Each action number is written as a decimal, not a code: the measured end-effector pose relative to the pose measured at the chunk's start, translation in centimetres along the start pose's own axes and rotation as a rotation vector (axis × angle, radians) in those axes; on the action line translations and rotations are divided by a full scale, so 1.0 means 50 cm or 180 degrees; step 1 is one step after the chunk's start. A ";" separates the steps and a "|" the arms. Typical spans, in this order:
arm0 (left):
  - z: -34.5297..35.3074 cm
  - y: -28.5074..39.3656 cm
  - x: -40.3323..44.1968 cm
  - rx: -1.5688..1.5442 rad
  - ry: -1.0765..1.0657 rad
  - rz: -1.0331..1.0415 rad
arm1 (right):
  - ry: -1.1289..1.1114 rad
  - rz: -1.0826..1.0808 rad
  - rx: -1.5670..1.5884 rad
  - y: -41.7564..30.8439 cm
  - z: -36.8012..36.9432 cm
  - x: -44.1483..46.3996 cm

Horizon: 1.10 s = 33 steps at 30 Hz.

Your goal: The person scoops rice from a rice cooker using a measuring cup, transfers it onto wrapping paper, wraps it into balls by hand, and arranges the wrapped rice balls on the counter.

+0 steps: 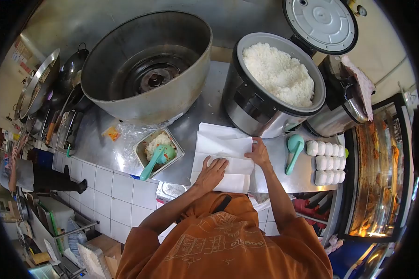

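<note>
White paper sheets (224,139) with fold creases lie on the steel counter in front of me. My left hand (212,173) rests on the lower part of the paper with its fingers stretched out flat. At the paper's right edge, my right hand (260,152) is closed on the sheet, thumb on top; its other fingertips are partly hidden. To the right lies a turquoise rice scoop (293,153). Left of the paper, a square metal container (180,153) holds rice mixed with bits of food and a turquoise spoon (154,160).
A large open cooker (237,93) full of white rice stands behind the paper, beside a big metal pot (191,93). Several wrapped white bundles (329,162) sit in rows near a glass food display (381,172). Clear plastic (128,144) lies left. Another person (46,179) stands far left.
</note>
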<state>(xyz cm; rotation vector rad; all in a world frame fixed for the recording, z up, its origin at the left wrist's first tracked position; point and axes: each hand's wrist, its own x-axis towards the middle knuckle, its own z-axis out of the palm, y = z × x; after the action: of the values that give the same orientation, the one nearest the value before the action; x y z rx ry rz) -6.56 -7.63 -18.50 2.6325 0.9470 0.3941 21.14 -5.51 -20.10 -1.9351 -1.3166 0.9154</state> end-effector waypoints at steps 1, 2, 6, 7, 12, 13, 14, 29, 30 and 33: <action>0.003 -0.002 0.004 0.0056 0.0066 0.0027 | 0.0115 -0.0347 -0.0035 0.005 0.005 0.006; 0.005 -0.006 0.010 0.0112 0.0129 0.0058 | 0.0167 -0.0463 -0.0193 0.011 0.007 0.011; 0.007 -0.023 0.024 0.0028 0.0164 0.0106 | 0.0006 -0.0682 -0.1194 -0.007 0.002 0.021; 0.007 -0.028 0.029 -0.0048 0.0141 0.0061 | -0.0131 -0.0679 -0.1532 -0.013 0.000 0.026; -0.021 -0.018 0.065 -0.0278 0.0670 -0.0117 | -0.0391 -0.0871 -0.1361 -0.115 0.025 0.013; -0.030 -0.015 0.074 -0.0237 0.0740 -0.0148 | -0.0310 -0.0848 -0.1274 -0.115 0.034 0.017; -0.037 -0.010 0.079 -0.0203 0.0809 -0.0193 | -0.0235 -0.1096 -0.1420 -0.099 0.045 0.023; -0.010 -0.039 0.066 -0.0524 -0.0455 0.0494 | 0.0937 -0.1904 -0.1530 -0.039 0.012 -0.185; -0.003 -0.044 0.063 -0.0538 -0.0467 0.0545 | 0.1010 -0.1837 -0.1529 -0.041 0.000 -0.185; 0.008 -0.052 0.059 -0.0708 -0.0361 0.0587 | 0.1487 -0.1575 -0.1086 -0.032 -0.019 -0.177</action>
<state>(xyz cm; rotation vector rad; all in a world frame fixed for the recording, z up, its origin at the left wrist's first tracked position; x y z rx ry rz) -5.71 -3.88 -19.45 2.5139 0.5903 0.3656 18.78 -13.47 -16.51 -1.7769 -1.6134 -0.0073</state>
